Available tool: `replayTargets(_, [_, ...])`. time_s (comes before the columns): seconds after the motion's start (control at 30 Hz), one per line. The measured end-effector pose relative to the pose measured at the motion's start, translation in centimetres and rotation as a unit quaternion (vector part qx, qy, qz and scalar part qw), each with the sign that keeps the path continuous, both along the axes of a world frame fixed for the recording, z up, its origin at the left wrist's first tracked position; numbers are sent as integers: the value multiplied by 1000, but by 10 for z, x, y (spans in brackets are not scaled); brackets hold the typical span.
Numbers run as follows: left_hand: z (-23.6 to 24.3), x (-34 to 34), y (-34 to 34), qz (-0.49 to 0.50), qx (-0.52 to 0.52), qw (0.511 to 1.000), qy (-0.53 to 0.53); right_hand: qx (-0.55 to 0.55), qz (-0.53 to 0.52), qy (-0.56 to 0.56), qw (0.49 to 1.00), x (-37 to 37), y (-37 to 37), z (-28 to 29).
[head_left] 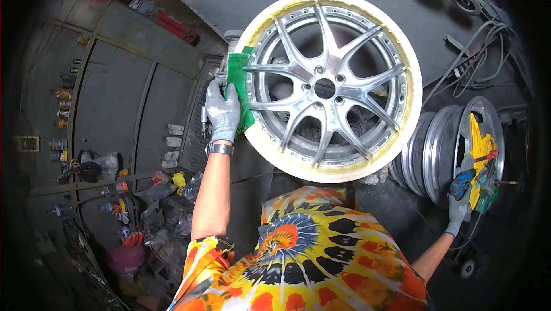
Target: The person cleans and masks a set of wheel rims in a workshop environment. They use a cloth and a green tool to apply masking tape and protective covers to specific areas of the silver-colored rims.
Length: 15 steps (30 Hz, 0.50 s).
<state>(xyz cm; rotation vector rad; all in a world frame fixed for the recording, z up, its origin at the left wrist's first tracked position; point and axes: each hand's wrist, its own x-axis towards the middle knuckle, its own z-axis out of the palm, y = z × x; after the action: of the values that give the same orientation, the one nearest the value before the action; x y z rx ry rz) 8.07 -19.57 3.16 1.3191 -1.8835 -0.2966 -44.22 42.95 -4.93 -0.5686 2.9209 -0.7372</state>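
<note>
A silver multi-spoke alloy wheel (328, 86) stands upright in front of me, its outer rim coated cream-white with yellow patches. My left hand (223, 111), in a grey glove with a watch at the wrist, presses a green sheet (236, 75) against the wheel's left rim. My right hand (458, 207), also gloved, reaches far to the right and grips a power tool (481, 187) with a blue and green body. That tool rests by a yellow cloth (481, 144) on the stacked rims.
Several bare metal rims (435, 151) lean together at the right. Cables (479, 52) hang at the upper right near small wheels. Cans and bottles (60, 110) line a dark shelf at the left, with rags and clutter (138, 207) below.
</note>
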Motion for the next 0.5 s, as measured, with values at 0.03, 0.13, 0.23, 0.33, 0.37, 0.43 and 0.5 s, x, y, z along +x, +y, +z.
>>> replayTargets(0.03, [0, -1, 0, -2, 7, 1000, 3, 0, 2, -10, 1000, 0, 0, 0])
replayTargets(0.13, [6, -3, 2, 5, 11, 1000, -12, 8, 11, 4, 1000, -2, 3, -1])
replayTargets(0.23, [22, 2, 9, 25, 34, 999, 30, -26, 35, 2, 999, -4, 6, -2])
replayTargets(0.33, [49, 17, 18, 21, 103, 986, 129, 28, 6, -6, 1000, -7, 8, -1])
replayTargets(0.37, [58, 23, 21, 6, 135, 978, 159, 17, 14, -17, 1000, -8, 9, -1])
replayTargets(0.43, [70, 30, 27, 5, 124, 980, 154, 56, 3, -20, 998, -11, 11, 2])
replayTargets(0.5, [75, 34, 31, -8, 119, 981, 156, 34, 14, -47, 998, -14, 12, 5])
